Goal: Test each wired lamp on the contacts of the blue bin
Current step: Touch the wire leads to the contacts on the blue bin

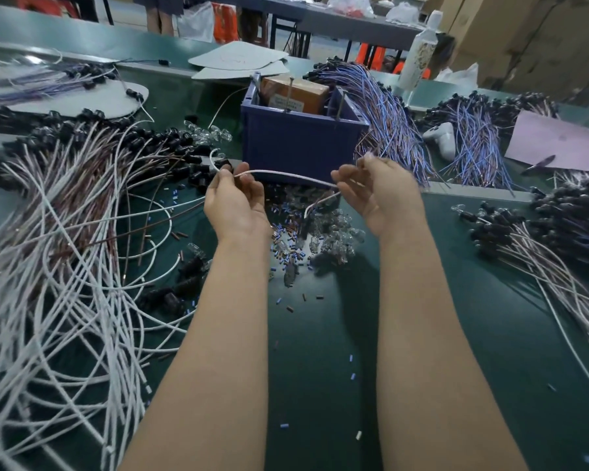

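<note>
Left hand: I see the left hand (237, 202) pinching one end of a wired lamp (286, 174), fingers curled round the lead. A short loop of lead rises above the fingertips.
Right hand: The right hand (380, 195) pinches the other end, fingers curled. Its fingertips are blurred, so I cannot tell which hand has the bare wire ends.
Lead axis: The lead runs left to right between the hands, roughly parallel to the near wall of the blue bin (300, 147), just in front of it and above the surface (320, 351).
Contacts: Two upright metal pins (340, 108) stand in the bin's top, beyond and above the hands.
Nearer hand: I judge the right hand nearer the right-hand pin.
Next move: I judge the lead ends must travel forward and up over the near wall.
</note>
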`<move>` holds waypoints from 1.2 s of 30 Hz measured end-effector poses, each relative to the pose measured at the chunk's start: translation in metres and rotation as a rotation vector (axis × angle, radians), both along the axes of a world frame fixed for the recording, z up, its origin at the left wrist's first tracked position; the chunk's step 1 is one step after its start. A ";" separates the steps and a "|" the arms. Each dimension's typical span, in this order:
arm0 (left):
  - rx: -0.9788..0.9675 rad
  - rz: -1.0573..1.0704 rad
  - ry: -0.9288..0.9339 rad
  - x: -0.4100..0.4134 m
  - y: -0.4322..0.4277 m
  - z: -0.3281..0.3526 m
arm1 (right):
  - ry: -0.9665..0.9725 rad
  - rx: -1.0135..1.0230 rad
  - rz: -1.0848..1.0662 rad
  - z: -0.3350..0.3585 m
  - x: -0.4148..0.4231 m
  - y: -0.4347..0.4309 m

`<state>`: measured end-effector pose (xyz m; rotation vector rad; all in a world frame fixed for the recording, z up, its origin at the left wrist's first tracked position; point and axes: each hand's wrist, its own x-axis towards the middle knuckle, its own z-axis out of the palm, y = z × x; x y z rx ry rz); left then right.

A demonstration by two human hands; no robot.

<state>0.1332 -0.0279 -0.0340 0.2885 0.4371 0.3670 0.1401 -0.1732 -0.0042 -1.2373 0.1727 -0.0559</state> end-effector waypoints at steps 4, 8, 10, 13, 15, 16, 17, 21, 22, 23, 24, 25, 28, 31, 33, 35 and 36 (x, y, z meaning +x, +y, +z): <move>-0.099 -0.053 -0.064 -0.003 0.001 0.001 | 0.000 -0.143 -0.085 -0.018 0.006 -0.001; 0.044 -0.093 -0.062 -0.002 -0.003 0.002 | -0.072 -0.337 -0.132 -0.026 0.009 0.002; 0.264 -0.123 -0.010 0.000 -0.009 0.002 | -0.115 -0.383 -0.124 -0.027 0.009 0.008; 0.575 -0.125 0.047 0.001 -0.018 0.000 | -0.190 -0.464 -0.120 -0.028 0.010 0.016; 0.695 -0.119 0.047 0.002 -0.019 -0.002 | -0.223 -0.474 -0.109 -0.028 0.010 0.019; 0.729 -0.116 0.043 0.002 -0.019 -0.002 | -0.236 -0.484 -0.107 -0.029 0.010 0.020; 0.752 -0.115 0.038 0.003 -0.019 -0.003 | -0.246 -0.495 -0.106 -0.029 0.010 0.020; 0.827 -0.124 0.000 0.002 -0.021 -0.003 | -0.259 -0.550 -0.094 -0.029 0.011 0.023; 0.859 -0.123 -0.004 0.001 -0.023 -0.003 | -0.261 -0.550 -0.094 -0.029 0.012 0.024; 0.899 -0.117 -0.004 0.001 -0.024 -0.004 | -0.264 -0.547 -0.097 -0.029 0.012 0.025; 0.944 -0.106 -0.004 0.001 -0.025 -0.004 | -0.264 -0.543 -0.100 -0.030 0.013 0.025; 0.991 -0.092 -0.004 0.001 -0.026 -0.005 | -0.262 -0.535 -0.100 -0.030 0.013 0.026; 1.122 -0.042 -0.010 0.002 -0.027 -0.006 | -0.249 -0.503 -0.080 -0.031 0.013 0.026; 1.222 -0.004 -0.024 0.002 -0.030 -0.008 | -0.233 -0.489 -0.072 -0.031 0.011 0.024; 1.292 0.025 -0.026 0.001 -0.032 -0.009 | -0.228 -0.473 -0.068 -0.030 0.011 0.024; 1.348 0.075 -0.026 -0.001 -0.033 -0.010 | -0.224 -0.470 -0.063 -0.030 0.011 0.023; 1.363 0.100 -0.026 -0.002 -0.033 -0.009 | -0.222 -0.467 -0.060 -0.029 0.010 0.023</move>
